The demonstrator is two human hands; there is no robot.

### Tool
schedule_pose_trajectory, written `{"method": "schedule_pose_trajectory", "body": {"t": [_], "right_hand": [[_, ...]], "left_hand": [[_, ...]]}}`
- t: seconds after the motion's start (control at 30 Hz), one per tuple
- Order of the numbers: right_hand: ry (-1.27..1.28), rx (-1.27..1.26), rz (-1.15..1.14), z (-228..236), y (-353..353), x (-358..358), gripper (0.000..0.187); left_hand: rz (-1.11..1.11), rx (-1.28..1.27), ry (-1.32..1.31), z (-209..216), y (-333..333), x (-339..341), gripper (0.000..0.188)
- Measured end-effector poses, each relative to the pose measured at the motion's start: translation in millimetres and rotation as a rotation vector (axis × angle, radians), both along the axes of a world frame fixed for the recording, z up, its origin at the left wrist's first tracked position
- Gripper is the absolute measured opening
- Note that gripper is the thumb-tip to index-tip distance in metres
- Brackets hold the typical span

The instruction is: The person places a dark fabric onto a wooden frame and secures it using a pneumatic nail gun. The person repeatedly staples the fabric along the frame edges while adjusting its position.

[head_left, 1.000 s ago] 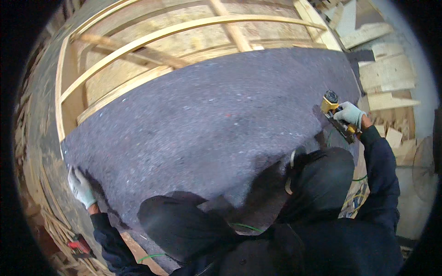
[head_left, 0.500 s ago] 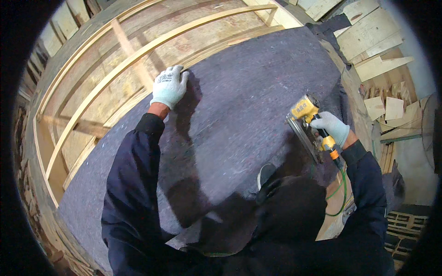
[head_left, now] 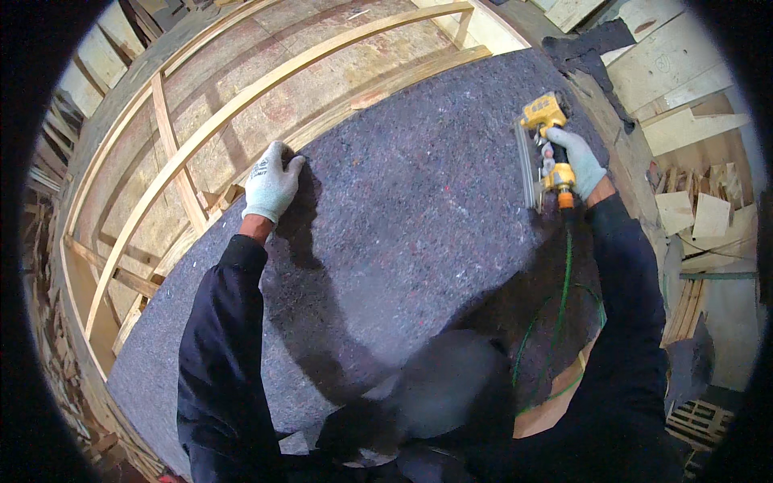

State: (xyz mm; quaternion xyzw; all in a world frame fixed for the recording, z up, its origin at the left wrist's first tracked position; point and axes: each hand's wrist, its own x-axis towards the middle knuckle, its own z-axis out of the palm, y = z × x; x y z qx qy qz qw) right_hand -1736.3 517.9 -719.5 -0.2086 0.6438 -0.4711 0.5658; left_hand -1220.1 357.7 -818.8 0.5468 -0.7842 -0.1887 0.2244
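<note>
A large grey felt sheet [head_left: 386, 217] is spread over a curved wooden frame [head_left: 233, 109]. My left hand [head_left: 272, 183], in a whitish glove, is at the sheet's far edge by the wooden rail, its fingers curled over that edge and the thumb on the felt side. In my gloved right hand [head_left: 578, 158] is a yellow air nail gun [head_left: 550, 149], held by its handle above the felt at the right. Its long metal magazine lies to the left of the handle, and a green air hose [head_left: 566, 282] trails from its lower end toward me.
Beyond the felt, thin wooden ribs and crosspieces of the frame stand over a worn wooden surface [head_left: 338, 76]. Dark cloth scraps [head_left: 592, 56] lie off the far right corner. Wooden offcuts [head_left: 692, 209] are piled at the right, with more stacked wood [head_left: 52, 161] at the left.
My right hand has carried the nail gun away from me, turning it more upright. My left hand has shifted left and slightly nearer along the felt's edge, fingers now more curled.
</note>
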Motion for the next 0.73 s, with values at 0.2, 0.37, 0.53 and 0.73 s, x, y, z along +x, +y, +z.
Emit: {"method": "schedule_pose_trajectory", "body": {"t": [0.2, 0.37, 0.53, 0.73], "right_hand": [[0.099, -0.105, -0.03, -10, -89, -82, 0.018], [0.125, -0.149, -0.137, -6, -163, -129, 0.019], [0.206, -0.128, -0.023, -6, -211, -146, 0.021], [0.478, 0.09, 0.151, -18, -228, -137, 0.024]], "left_hand": [[0.032, 0.144, 0.025, -1, -17, -2, 0.032], [0.045, 0.061, -0.325, -8, -10, -14, 0.037], [0.025, 0.076, -0.501, -2, -14, -23, 0.049], [0.11, 0.165, -0.441, 1, -16, -25, 0.057]]}}
